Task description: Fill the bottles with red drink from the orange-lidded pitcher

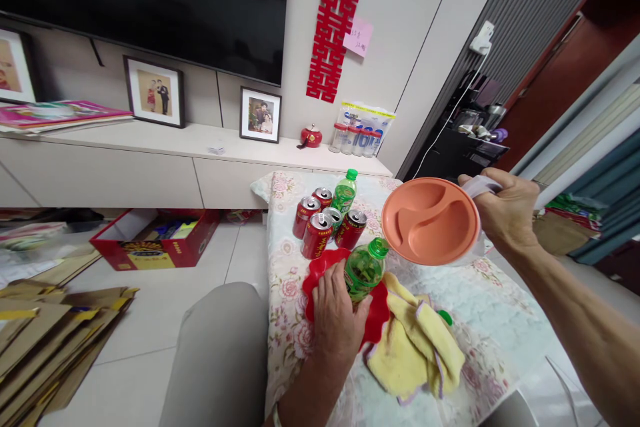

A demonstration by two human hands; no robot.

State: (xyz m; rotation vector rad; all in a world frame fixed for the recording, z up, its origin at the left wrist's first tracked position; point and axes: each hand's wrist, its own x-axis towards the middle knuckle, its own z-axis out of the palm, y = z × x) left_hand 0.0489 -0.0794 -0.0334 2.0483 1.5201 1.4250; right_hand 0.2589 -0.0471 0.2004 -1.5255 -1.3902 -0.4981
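Observation:
My right hand is wrapped round the pale handle of a pitcher with an orange lid, raised above the table's right side. Most of the pitcher's body is hidden under the lid. My left hand grips a green plastic bottle with a green cap, which stands on or over a red scalloped plate. Beside the plate lies a crumpled yellow cloth, with a green cap at its edge. Beyond my left hand stand several red drink cans and another green bottle.
A floral cloth covers the table. Behind it runs a low white cabinet with framed photos, a red pot and jars. On the floor at left are a red carton and flattened cardboard.

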